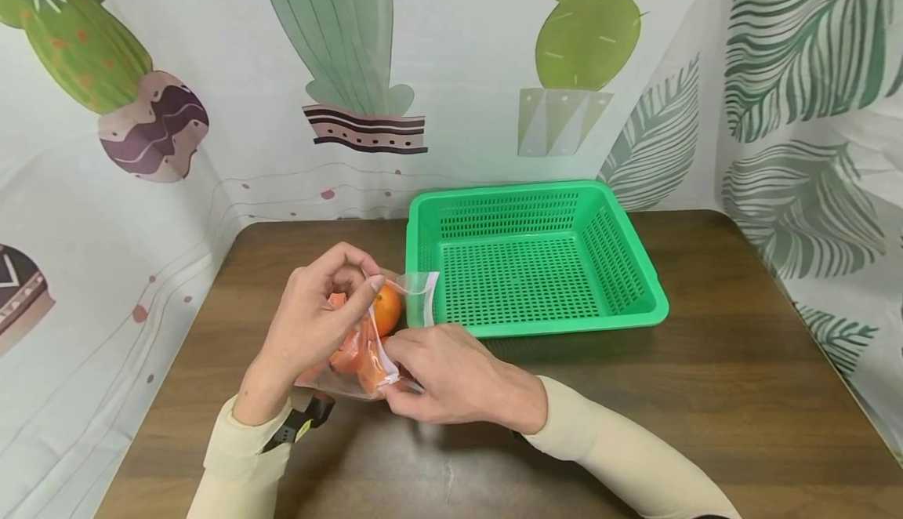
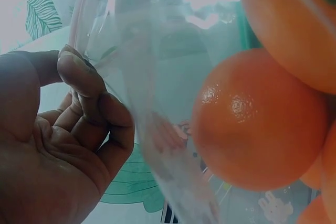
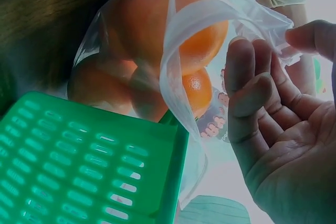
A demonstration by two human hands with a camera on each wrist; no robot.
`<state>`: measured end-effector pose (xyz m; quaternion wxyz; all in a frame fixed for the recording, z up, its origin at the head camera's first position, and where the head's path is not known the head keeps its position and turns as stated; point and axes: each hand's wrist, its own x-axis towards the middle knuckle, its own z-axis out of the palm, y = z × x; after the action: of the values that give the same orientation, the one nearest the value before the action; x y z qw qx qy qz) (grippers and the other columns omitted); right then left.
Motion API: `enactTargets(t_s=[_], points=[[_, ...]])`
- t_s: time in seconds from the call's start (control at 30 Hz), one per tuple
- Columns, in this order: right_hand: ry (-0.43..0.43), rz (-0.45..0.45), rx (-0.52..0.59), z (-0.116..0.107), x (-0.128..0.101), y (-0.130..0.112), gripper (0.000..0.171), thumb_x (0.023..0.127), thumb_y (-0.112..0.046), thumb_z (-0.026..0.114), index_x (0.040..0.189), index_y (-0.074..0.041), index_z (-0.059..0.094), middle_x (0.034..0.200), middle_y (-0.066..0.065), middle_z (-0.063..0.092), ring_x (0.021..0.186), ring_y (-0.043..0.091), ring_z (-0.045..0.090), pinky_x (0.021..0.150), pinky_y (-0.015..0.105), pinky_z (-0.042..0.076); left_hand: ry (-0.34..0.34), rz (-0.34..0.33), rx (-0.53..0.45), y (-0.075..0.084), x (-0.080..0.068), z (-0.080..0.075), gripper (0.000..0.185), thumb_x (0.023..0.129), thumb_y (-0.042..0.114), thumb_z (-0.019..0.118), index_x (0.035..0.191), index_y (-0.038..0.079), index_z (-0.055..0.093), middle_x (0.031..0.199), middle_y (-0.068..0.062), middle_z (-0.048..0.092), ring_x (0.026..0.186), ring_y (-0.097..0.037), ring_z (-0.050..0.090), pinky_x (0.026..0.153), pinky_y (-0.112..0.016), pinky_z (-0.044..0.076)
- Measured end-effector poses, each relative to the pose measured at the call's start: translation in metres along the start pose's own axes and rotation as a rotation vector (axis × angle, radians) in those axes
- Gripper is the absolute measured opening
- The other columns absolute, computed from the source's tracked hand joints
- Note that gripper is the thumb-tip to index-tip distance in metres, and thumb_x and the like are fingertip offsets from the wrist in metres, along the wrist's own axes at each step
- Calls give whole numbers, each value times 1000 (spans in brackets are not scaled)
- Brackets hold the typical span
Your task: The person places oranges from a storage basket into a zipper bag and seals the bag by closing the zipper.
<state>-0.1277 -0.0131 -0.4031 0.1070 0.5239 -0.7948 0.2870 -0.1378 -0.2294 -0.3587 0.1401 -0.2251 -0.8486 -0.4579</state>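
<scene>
Two hands meet over the near-left part of the table (image 1: 705, 393), both working the mouth of one clear plastic bag (image 1: 367, 362) filled with oranges (image 1: 386, 309). The right hand (image 1: 458, 374) lies low over the bag's near end, its grip closed in a pinch on the thin film at the opening; in the right wrist view the thumb and fingertips (image 3: 247, 61) close on a fold of the plastic. The left hand (image 1: 317, 315) stands higher, thumb and forefinger pinching the white-striped lip of the bag, and the left wrist view shows that fingertip (image 2: 79, 69) pressed to the film with the other fingers loosely curled behind it.

The bag rests on the table between the two hands, just beside the near-left corner of the green basket (image 1: 635, 319), whose perforated floor shows nothing in it from the head view. At least three oranges crowd inside, touching one another and bulging the film.

By my reading, the load is fairly heavy for so flimsy a wrapper: the fruit is firm and round, apt to roll and shift as a clump, while the plastic is soft, slick and easy to stretch or tear where only a pinch holds it. The lip is a fair place to hold for opening or sealing. For lifting, a hold under the fruit, or round the gathered neck just above it, looks safer than the bare edge.

Beyond the basket hangs a backdrop printed with potted cacti and leaves.
</scene>
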Motion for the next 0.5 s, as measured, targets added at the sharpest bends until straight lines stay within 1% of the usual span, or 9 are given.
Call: enactTargets(t_s=[0.1, 0.2, 0.33, 0.5], points=[[22, -15, 4, 1, -1, 0, 20, 85, -24, 76, 81, -19, 57, 72, -13, 49, 60, -1, 43, 51, 14, 31, -7, 4, -3, 0, 0, 0, 15, 101, 10, 72, 106, 22, 65, 68, 14, 62, 53, -9, 48, 50, -29, 33], [42, -32, 1, 1, -1, -2, 20, 85, -23, 77, 80, -18, 58, 72, -13, 48, 60, -1, 43, 51, 14, 30, -11, 10, -14, 1, 1, 0, 14, 101, 10, 73, 105, 21, 65, 67, 14, 61, 53, -9, 48, 52, -28, 36], [58, -50, -9, 1, -1, -3, 20, 84, -22, 77, 80, -17, 59, 72, -13, 48, 60, -2, 42, 51, 13, 29, -13, 21, -19, 1, 1, 0, 14, 101, 10, 73, 104, 20, 65, 65, 13, 59, 49, -8, 48, 52, -26, 38], [61, -58, -12, 0, -2, -5, 23, 82, -21, 78, 78, -18, 55, 72, -13, 46, 60, -3, 41, 52, 12, 28, -22, 24, -23, 2, 0, -1, 14, 101, 9, 72, 103, 21, 64, 63, 13, 57, 47, -8, 49, 46, -26, 36]])
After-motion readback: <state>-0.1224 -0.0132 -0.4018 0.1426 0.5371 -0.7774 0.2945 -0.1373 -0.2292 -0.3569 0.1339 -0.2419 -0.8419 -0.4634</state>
